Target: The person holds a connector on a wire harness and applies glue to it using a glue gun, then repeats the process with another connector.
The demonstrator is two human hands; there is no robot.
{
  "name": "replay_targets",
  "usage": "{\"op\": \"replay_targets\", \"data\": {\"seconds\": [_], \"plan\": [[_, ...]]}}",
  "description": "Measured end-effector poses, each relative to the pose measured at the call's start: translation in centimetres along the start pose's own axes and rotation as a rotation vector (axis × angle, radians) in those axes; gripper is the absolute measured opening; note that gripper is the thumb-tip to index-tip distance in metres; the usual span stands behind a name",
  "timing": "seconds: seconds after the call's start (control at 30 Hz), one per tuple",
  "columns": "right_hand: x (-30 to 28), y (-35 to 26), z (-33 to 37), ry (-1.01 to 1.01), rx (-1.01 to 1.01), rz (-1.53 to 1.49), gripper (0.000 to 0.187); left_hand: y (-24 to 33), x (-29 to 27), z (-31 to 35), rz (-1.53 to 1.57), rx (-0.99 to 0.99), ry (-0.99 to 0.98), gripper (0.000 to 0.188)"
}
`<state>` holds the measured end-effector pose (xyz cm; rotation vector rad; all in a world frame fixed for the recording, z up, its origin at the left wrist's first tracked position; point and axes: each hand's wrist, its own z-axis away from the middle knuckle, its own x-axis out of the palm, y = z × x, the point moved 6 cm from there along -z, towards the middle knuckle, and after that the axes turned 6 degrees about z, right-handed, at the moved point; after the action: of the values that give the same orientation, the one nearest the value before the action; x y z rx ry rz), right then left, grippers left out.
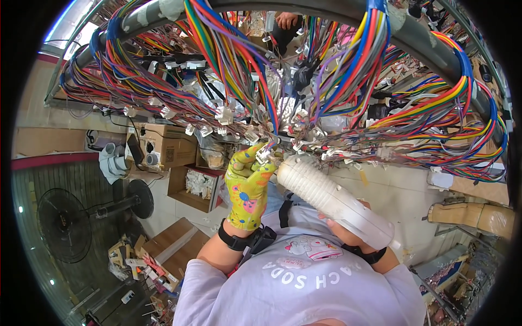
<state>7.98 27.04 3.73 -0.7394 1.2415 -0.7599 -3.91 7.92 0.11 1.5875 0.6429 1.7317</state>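
Observation:
My left hand, in a yellow flowered glove, is closed with its fingertips on a small white connector. Coloured wires run up from this connector into a hanging bundle. My right hand is bare and wrapped under a white, ribbed glue gun, which hides most of its fingers. The gun slants up to the left, and its narrow tip sits close beside the connector and the gloved fingers. Whether the tip touches the connector, I cannot tell.
A dark curved rail carries thick wire bundles in front of me. Another person's hand shows beyond it. Lower left are a black fan, a box of white parts and a cardboard box. Wrapped cardboard lies right.

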Motion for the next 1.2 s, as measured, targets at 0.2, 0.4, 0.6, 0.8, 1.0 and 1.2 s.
{"op": "replay_targets", "data": {"seconds": [0.2, 0.4, 0.6, 0.8, 1.0, 1.2], "plan": [[0.0, 0.0, -0.1, -0.011, 0.002, 0.017, 0.021, 0.2, 0.2, 0.0, 0.007, -0.023, -0.013, 0.033], [-0.7, -1.0, -0.9, -0.015, 0.035, 0.033, 0.022, 0.2, 0.4, -0.1, 0.012, -0.034, -0.014, 0.034], [-1.2, -1.4, -1.3, -0.018, -0.023, 0.002, 0.021, -0.2, 0.2, -0.2, 0.114, -0.051, -0.007, 0.037], [-1.5, -0.9, -1.1, 0.035, -0.067, -0.066, 0.022, -0.5, 0.3, -0.2, 0.148, -0.055, -0.024, 0.037], [-1.3, -0.6, -1.1, 0.035, -0.06, -0.043, 0.023, -0.5, 0.2, -0.1, 0.152, -0.028, -0.031, 0.037], [-1.3, -1.1, -1.3, 0.003, 0.017, -0.114, 0.024, -0.2, 0.5, 0.0, 0.161, -0.037, -0.028, 0.035]]}}
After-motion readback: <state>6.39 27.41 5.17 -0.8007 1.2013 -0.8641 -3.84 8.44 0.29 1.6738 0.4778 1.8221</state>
